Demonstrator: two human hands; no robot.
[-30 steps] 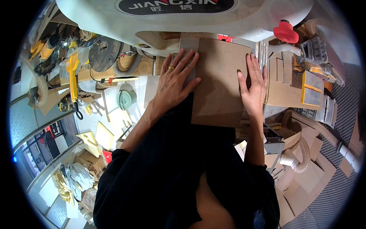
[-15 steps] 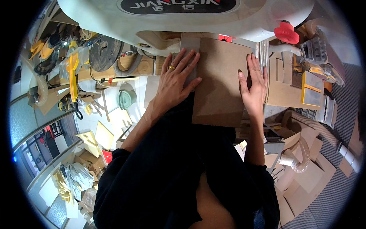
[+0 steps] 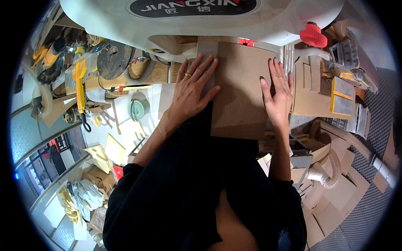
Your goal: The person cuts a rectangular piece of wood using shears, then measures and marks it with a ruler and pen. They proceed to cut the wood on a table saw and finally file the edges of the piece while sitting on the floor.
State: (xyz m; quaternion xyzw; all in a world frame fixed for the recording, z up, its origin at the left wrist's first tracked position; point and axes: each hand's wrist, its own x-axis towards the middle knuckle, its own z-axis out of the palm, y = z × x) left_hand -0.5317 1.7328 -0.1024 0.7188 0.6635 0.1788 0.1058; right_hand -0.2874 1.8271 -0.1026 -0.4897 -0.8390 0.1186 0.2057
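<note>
A flat brown board (image 3: 240,90) lies on the table of a large white machine (image 3: 188,21) straight ahead of me. My left hand (image 3: 193,85), with a ring on one finger, lies flat with spread fingers on the board's left edge. On the right edge rests my right hand (image 3: 278,94), palm down, fingers pointing toward the machine. The board's far end reaches under the machine's white housing. My black sleeves cover both upper arms.
A red knob (image 3: 313,35) sits on the machine at the right. Cut brown board pieces (image 3: 312,90) are stacked right of the board. A flexible grey hose (image 3: 335,167) and offcuts lie on the floor. Yellow tools (image 3: 79,75) and a green lid (image 3: 138,108) lie left.
</note>
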